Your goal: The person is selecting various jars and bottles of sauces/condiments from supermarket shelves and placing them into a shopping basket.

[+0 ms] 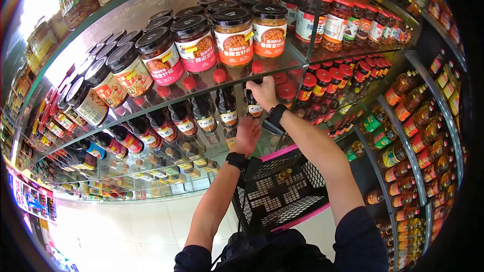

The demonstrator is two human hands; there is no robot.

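Note:
My right hand is wrapped around the neck and shoulder of a dark sauce bottle with a red cap, upright at the front of the glass shelf. Lower and to the left, my left hand holds nothing, its fingers stretched up at the shelf's front edge below the bottles. Just left of the gripped bottle stands a similar red-capped sauce bottle, and another dark bottle follows beside it. Both wrists wear black bands.
Black-lidded jars line the glass shelf above, close over my right hand. A black shopping basket with a pink rim is between my arms, near my body. Red-lidded jars stand right of the bottles; racks of oil bottles rise at the right.

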